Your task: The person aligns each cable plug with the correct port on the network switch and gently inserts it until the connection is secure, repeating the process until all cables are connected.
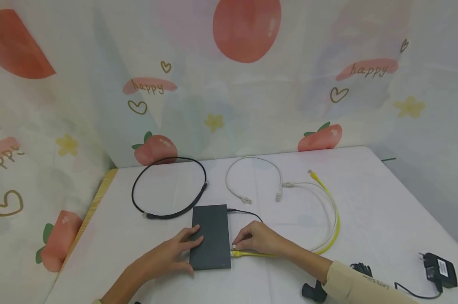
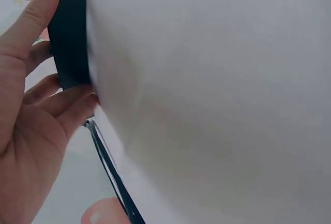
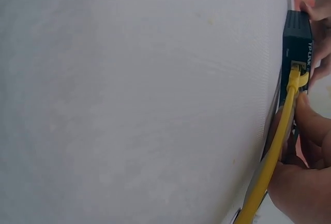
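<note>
The left hand (image 1: 172, 252) grips a black box (image 1: 212, 236); the right hand (image 1: 260, 237) pinches a white plug (image 1: 234, 247) (beside a yellow cable (image 3: 273, 151)).

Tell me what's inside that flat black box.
A yellow plug and thin black lead enter one side of the black box; everything else inside is covered and can't be seen.

Left hand (image 1: 180, 250) has a loose-ish grip, thumb parted from the fingers; right hand (image 1: 260, 237) is doing a little pinch, fingers bent, both forearms (image 1: 309, 258) slanting inward.
</note>
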A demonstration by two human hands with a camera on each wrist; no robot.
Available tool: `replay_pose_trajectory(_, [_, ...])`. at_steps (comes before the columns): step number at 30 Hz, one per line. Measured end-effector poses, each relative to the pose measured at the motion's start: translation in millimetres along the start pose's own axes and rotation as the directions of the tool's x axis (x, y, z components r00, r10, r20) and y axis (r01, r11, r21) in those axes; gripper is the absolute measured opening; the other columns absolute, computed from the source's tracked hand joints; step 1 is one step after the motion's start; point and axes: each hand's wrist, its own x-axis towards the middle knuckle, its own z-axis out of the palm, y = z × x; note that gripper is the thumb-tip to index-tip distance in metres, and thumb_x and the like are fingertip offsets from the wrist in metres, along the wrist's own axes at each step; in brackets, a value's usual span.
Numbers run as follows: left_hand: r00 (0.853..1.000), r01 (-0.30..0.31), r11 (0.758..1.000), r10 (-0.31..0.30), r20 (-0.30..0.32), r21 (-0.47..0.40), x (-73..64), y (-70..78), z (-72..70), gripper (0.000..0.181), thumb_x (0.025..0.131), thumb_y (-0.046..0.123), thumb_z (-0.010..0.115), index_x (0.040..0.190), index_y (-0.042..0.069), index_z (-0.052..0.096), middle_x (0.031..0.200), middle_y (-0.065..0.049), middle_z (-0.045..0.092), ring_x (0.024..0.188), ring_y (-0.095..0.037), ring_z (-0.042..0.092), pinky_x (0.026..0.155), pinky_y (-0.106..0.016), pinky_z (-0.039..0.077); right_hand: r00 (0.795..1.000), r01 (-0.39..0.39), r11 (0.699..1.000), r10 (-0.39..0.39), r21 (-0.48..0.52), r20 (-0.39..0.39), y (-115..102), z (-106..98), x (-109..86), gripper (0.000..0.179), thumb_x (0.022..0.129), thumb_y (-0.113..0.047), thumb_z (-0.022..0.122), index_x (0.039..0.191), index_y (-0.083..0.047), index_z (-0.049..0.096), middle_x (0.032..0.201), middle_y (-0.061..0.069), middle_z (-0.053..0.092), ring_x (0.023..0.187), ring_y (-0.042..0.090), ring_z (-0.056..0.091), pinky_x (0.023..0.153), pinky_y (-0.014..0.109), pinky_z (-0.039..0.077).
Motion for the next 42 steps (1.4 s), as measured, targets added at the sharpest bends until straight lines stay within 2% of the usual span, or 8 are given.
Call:
replay_pose_trajectory(8, [1.0, -0.012, 0.999, 0.011, 0.019, 0.039, -5.9, 1.2, -3.4, 0.079, 0.079, 0.051, 0.066, 0.144, 0.013, 0.04, 0.154, -0.003, 0.019, 0.132, -0.028, 0.034, 0.098, -0.041, 0.041, 1.0, 0.003, 1.0, -0.003, -0.004, -0.017, -5, 5, 4.0, 0.004, 0.082, -0.011, 0.073, 0.083, -0.013, 0.076, 0.08, -0.01, 0.069, 0.081, 0.004, 0.06, 0.074, 0.024, 0.048])
replay_pose_trajectory(11, [0.999, -0.039, 0.998, 0.039, 0.017, 0.044, -5.3, -0.2, -3.6, 0.079, 0.08, 0.05, 0.064, 0.144, 0.011, 0.039, 0.154, -0.006, 0.019, 0.132, -0.031, 0.034, 0.097, -0.042, 0.041, 1.0, 0.008, 1.0, -0.008, -0.016, -0.014, -5, 5, 5.3, 0.004, 0.083, -0.013, 0.072, 0.083, -0.012, 0.076, 0.08, -0.01, 0.069, 0.081, 0.004, 0.06, 0.074, 0.025, 0.048])
replay_pose_trajectory(15, [0.999, -0.046, 0.999, 0.045, 0.024, 0.016, -0.7, -1.1, -2.0, 0.078, 0.081, 0.049, 0.065, 0.145, 0.014, 0.037, 0.155, -0.002, 0.017, 0.135, -0.028, 0.029, 0.1, -0.041, 0.039, 1.0, -0.014, 0.999, 0.014, -0.05, -0.004, -2, 2, 3.3, 0.004, 0.084, -0.015, 0.071, 0.083, -0.016, 0.075, 0.08, -0.014, 0.068, 0.082, 0.004, 0.059, 0.074, 0.026, 0.047])
replay_pose_trajectory(20, [1.0, -0.025, 1.0, 0.025, 0.019, -0.009, 4.3, 0.1, 0.2, 0.077, 0.082, 0.051, 0.067, 0.145, 0.016, 0.039, 0.155, 0.001, 0.016, 0.137, -0.023, 0.026, 0.103, -0.04, 0.035, 0.999, -0.031, 0.998, 0.032, -0.054, 0.013, 0, -3, 0.4, 0.005, 0.085, -0.016, 0.071, 0.084, -0.019, 0.074, 0.082, -0.016, 0.067, 0.084, 0.006, 0.058, 0.076, 0.027, 0.047])
replay_pose_trajectory(27, [0.999, 0.037, 0.998, -0.038, 0.0, -0.059, 2.2, 3.3, 0.5, 0.072, 0.083, 0.052, 0.066, 0.142, 0.017, 0.044, 0.154, 0.002, 0.018, 0.136, -0.022, 0.027, 0.103, -0.042, 0.034, 0.999, 0.045, 0.995, -0.045, -0.093, 0.004, -2, -2, -2.0, 0.006, 0.087, -0.022, 0.069, 0.09, -0.019, 0.073, 0.088, -0.017, 0.066, 0.089, 0.005, 0.059, 0.08, 0.027, 0.048])
replay_pose_trajectory(33, [0.999, 0.051, 0.996, -0.052, -0.012, -0.074, 1.8, 3.2, 2.1, 0.072, 0.083, 0.053, 0.066, 0.142, 0.019, 0.044, 0.153, 0.003, 0.018, 0.137, -0.021, 0.026, 0.104, -0.042, 0.034, 0.988, 0.057, 0.981, -0.082, -0.184, -0.13, 3, -22, -2.9, 0.009, 0.089, -0.019, 0.067, 0.095, -0.015, 0.073, 0.09, -0.015, 0.064, 0.081, 0.004, 0.058, 0.072, 0.025, 0.05])
replay_pose_trajectory(38, [0.998, 0.05, 0.995, -0.053, -0.03, -0.083, 0.5, 2.5, 1.5, 0.071, 0.082, 0.05, 0.068, 0.141, 0.019, 0.045, 0.153, 0.002, 0.02, 0.137, -0.022, 0.026, 0.103, -0.044, 0.034, 0.952, 0.065, 0.955, -0.146, -0.29, -0.268, 10, -55, 7.4, 0.01, 0.088, -0.013, 0.068, 0.096, -0.008, 0.072, 0.086, -0.009, 0.064, 0.074, 0.006, 0.056, 0.065, 0.024, 0.05])
replay_pose_trajectory(42, [0.998, 0.04, 0.994, -0.043, -0.035, -0.098, 0.5, 0.8, 4.2, 0.071, 0.082, 0.05, 0.068, 0.141, 0.019, 0.045, 0.153, 0.002, 0.02, 0.137, -0.022, 0.026, 0.103, -0.043, 0.034, 0.933, 0.001, 0.921, -0.141, -0.39, -0.332, 17, -77, 15.4, 0.012, 0.088, -0.008, 0.067, 0.097, -0.004, 0.072, 0.085, -0.004, 0.064, 0.077, 0.012, 0.057, 0.067, 0.028, 0.05])
